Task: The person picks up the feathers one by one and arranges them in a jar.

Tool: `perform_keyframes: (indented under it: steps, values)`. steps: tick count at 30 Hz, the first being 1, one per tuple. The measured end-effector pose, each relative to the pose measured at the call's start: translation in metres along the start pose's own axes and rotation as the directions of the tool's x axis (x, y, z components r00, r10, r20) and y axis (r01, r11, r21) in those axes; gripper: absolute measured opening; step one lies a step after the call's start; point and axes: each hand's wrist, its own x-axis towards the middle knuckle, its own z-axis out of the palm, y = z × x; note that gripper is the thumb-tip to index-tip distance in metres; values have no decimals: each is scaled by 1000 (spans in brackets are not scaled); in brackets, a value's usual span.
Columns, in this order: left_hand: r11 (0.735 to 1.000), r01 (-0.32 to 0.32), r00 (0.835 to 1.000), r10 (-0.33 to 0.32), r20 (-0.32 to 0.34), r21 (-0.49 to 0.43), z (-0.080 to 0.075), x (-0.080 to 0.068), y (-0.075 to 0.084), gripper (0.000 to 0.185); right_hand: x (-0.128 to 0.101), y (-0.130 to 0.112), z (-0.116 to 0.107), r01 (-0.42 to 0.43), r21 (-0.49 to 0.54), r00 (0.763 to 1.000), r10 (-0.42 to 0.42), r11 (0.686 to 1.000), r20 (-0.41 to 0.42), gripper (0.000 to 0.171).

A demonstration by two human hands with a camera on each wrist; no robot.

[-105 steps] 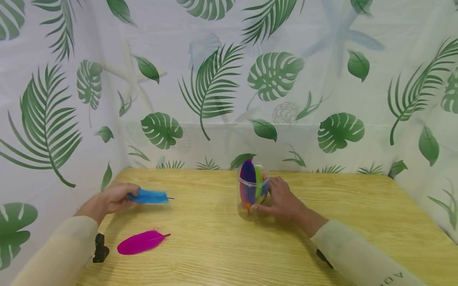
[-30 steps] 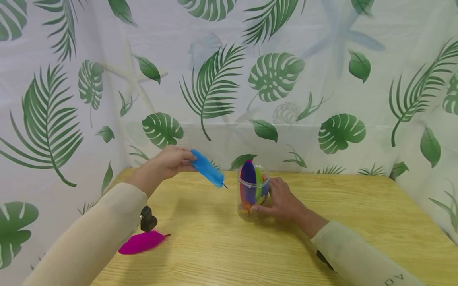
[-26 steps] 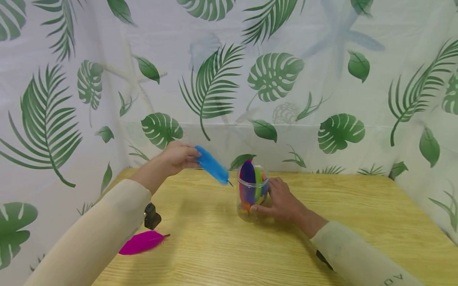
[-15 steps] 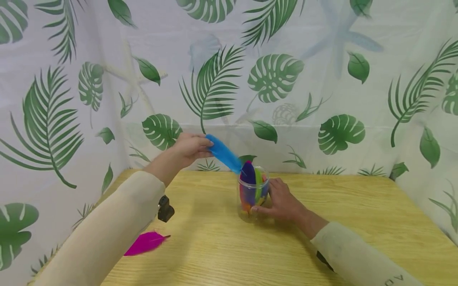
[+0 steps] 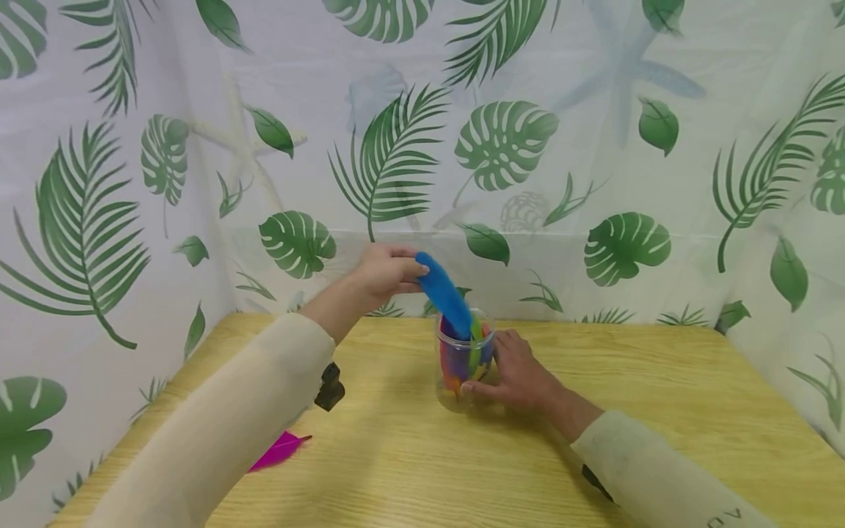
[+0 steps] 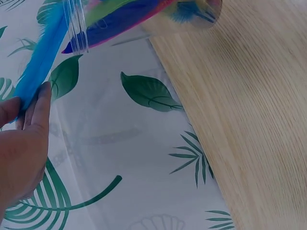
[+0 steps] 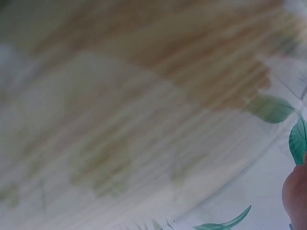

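Observation:
My left hand (image 5: pixel 389 273) pinches the top end of a blue feather (image 5: pixel 444 293) between thumb and fingers. The feather slants down to the right, its lower end at the mouth of a clear plastic jar (image 5: pixel 451 400). Several coloured feathers (image 5: pixel 455 363) stand inside the jar; the blue one covers part of them in the head view. On the jar's right side, my right hand (image 5: pixel 521 374) grips the wall with the thumb in front. In the left wrist view the blue feather (image 6: pixel 41 57) lies beside the jar's ridged rim (image 6: pixel 76 24). The right wrist view shows only a bit of hand (image 7: pixel 295 196).
A magenta feather (image 5: pixel 280 449) lies on the wooden table (image 5: pixel 396 469), partly hidden behind my left sleeve (image 5: pixel 231 411). A white leaf-printed cloth (image 5: pixel 561 44) hangs behind the table and at both sides.
My left hand has carried the blue feather from the table's left side up and rightward to the jar's mouth. My right hand has stayed on the jar. The left sleeve now covers more of the magenta feather.

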Motion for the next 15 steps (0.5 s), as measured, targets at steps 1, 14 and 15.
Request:
perform_keyframes:
  steps: [1,14,15]
  values:
    - [1000,-4,1000,4,13,10,2,0,0,40,0,0,0,0,0,1000,0,1000,1,96]
    - [1000,-12,988,16,156,-25,13,-1,0,36,-2,-1,-1,11,1,1000,-11,1000,2,94]
    - [999,-9,986,14,165,-34,13,-2,0,37,-2,-1,-1,14,-3,1000,-14,1000,0,93]
